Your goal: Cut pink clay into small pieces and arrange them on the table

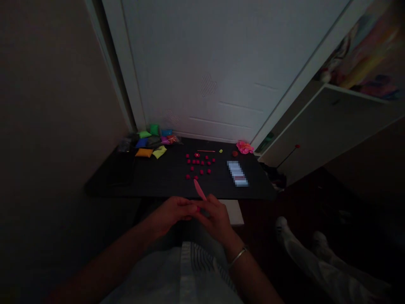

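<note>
In front of the table's near edge, my two hands meet with their fingertips together. A small dark pink ball of what looks like modelling clay [198, 209] shows between the fingers. My left hand [174, 212] is closed on it from the left, its fingers partly covering it. My right hand [215, 214] is closed too, its fingertips touching the ball. From that hand sticks out a pink plastic knife [199, 188], blade pointing up and away toward the table; its handle is hidden in the hand. Several similar pink balls [198, 162] lie scattered on the dark table [164, 179].
Colourful packets [144, 153] sit at the table's back left. A thin pink stick [206, 151], a small yellow piece [221, 151], a pink crumpled thing [244, 147] and a blurred-out phone-shaped object [237, 173] lie farther right. Another person's legs [303, 249] extend at the lower right.
</note>
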Demonstrator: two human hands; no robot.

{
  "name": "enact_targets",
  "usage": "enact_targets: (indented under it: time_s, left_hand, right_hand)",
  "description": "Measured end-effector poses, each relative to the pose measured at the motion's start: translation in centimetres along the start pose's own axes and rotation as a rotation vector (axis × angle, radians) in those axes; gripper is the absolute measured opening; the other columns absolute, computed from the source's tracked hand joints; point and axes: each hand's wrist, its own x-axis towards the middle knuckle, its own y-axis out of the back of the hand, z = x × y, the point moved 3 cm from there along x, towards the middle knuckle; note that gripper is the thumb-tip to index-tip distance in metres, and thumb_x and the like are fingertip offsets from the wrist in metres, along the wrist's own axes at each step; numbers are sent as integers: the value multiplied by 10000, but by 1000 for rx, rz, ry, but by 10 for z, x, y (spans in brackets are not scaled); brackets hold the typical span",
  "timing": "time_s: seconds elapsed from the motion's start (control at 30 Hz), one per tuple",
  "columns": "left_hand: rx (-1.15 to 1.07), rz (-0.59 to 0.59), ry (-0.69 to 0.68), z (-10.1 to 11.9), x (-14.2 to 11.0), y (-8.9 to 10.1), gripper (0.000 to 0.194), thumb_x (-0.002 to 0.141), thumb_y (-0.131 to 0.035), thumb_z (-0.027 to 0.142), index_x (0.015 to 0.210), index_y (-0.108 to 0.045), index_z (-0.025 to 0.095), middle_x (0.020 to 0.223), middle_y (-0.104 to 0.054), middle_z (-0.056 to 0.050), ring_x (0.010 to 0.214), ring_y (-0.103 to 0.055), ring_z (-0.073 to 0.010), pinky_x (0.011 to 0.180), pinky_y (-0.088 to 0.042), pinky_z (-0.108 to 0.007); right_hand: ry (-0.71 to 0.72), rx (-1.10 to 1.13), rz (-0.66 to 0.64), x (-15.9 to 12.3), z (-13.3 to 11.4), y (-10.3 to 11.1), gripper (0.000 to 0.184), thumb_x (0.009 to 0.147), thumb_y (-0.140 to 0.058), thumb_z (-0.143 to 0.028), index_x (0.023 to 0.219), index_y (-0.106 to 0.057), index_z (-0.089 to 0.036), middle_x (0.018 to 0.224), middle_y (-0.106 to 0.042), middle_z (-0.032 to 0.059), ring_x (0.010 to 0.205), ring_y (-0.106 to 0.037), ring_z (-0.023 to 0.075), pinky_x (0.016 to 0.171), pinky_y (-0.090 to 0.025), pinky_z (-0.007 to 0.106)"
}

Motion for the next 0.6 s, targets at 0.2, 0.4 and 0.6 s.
enact_targets:
  time_s: [0.2, 0.4, 0.6]
  left_hand:
    - [-74, -24, -42, -1, -21, -11, 262, 678, -645, 343, 818, -677, 124, 824, -662, -78, 753, -585, -158, 715, -436, -279]
    - [-80, 19, -33, -7, -35, -14, 214, 676, -658, 312, 781, -679, 127, 804, -658, -68, 750, -581, -147, 723, -435, -267]
    - [-217, 39, 15, -8, -46, -14, 257, 715, -600, 381, 754, -664, 135, 781, -644, -73, 730, -582, -169, 691, -463, -310]
  right_hand:
    - [-5, 65, 4, -11, -16, 1, 246, 775, -569, -373, 966, -646, -237, 748, -524, 0, 677, -517, 99, 580, -419, 190]
    - [10, 72, 0, -22, -29, 4, 287, 774, -572, -371, 1023, -617, -236, 794, -542, 12, 727, -530, 104, 626, -426, 200]
    - [-32, 161, -1, -27, -35, 5, 222, 764, -584, -380, 901, -641, -215, 757, -533, 1, 680, -529, 95, 567, -419, 186]
